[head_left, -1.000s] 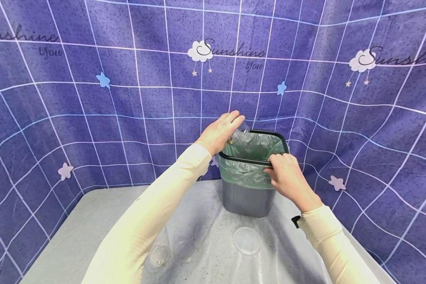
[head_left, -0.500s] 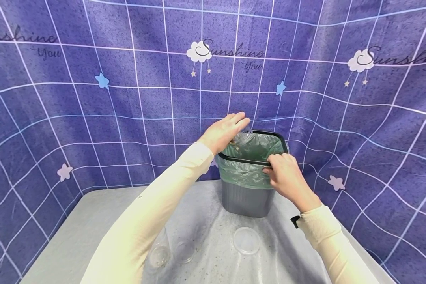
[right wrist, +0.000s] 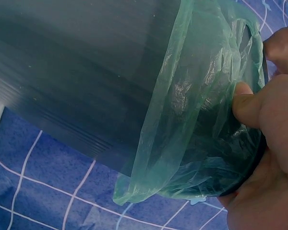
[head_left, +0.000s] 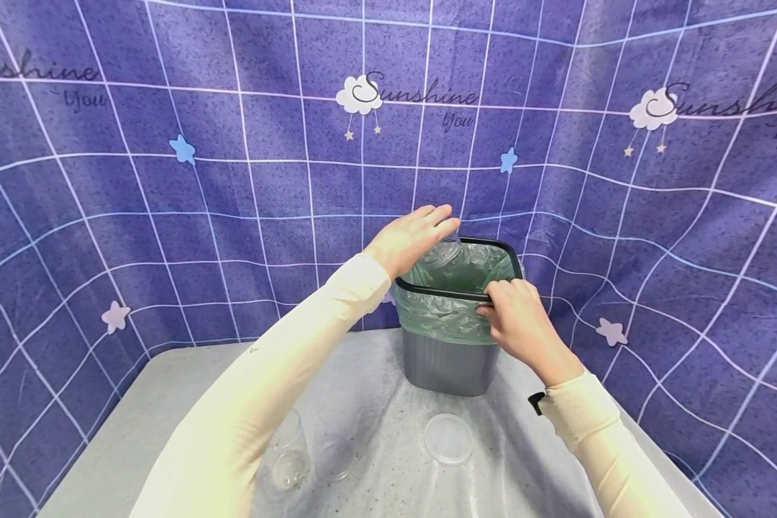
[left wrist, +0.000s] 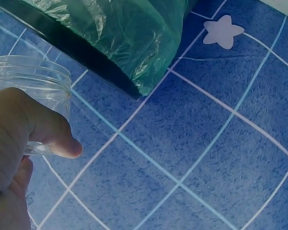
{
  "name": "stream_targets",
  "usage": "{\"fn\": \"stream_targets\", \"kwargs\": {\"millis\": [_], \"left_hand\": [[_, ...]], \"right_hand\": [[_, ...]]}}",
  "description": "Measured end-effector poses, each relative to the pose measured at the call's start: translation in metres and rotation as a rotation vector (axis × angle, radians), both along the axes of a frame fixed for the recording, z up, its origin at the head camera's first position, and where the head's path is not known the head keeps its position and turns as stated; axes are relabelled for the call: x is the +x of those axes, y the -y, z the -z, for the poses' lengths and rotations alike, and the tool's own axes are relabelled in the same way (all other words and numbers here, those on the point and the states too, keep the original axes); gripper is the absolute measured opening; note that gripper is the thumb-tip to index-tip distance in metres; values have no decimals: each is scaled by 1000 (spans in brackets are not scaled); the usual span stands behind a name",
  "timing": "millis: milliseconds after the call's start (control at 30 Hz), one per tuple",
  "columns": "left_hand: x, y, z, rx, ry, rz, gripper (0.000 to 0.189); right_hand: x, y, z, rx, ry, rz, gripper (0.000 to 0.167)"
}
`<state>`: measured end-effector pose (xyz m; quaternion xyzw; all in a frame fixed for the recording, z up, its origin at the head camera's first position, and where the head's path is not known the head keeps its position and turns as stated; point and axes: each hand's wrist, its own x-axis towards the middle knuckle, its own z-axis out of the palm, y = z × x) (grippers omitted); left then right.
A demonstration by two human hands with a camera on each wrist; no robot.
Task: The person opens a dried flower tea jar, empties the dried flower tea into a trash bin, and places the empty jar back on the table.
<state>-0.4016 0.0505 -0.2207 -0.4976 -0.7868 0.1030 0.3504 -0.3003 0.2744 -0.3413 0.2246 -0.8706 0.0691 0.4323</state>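
Note:
My left hand [head_left: 411,241] grips a clear jar [left wrist: 53,79] round its side and holds it tipped over the left part of the bin's opening. The jar looks see-through, with a threaded neck in the left wrist view. My right hand [head_left: 521,316] holds the front right of the black rim [head_left: 450,293] of a grey trash bin [head_left: 450,363]. Its thumb [right wrist: 249,105] presses on the green bin liner [right wrist: 201,105] folded over the outside. The bin stands upright on the grey table. Most of the jar is hidden behind my left hand in the head view.
On the grey table [head_left: 375,403] lies a round clear lid [head_left: 449,439] in front of the bin. A clear container [head_left: 289,464] and another round clear lid [head_left: 335,459] sit near my left forearm. A purple-blue gridded curtain [head_left: 265,180] surrounds the back and sides.
My left hand has shifted slightly right and tipped the jar further over the bin. Small yellowish bits at the jar earlier no longer show. My right hand stays on the rim.

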Motion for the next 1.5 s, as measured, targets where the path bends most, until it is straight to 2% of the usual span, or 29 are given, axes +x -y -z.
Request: {"fn": "stream_targets", "kwargs": {"millis": [233,600,767,867,1067,1333,1500], "left_hand": [[3,-2,-4,-11,-18,2,56],[7,-8,-9,-67,-10,-39,53],[8,-12,-12,-87,-60,-19,47],[11,-16,-13,-115,-78,-29,45],[14,-23,-12,-168,-75,-83,44],[18,-22,-8,-155,-115,-68,36],[18,-24,-7,-167,-112,-86,36]], "right_hand": [[0,0,-1,-4,-5,-5,25],[1,-2,0,-5,-4,-4,25],[1,-2,0,-3,5,4,25],[1,-2,0,-4,15,10,25],[0,-1,-1,2,36,26,25],[0,0,-2,7,45,28,24],[1,-1,-1,6,44,30,24]]}}
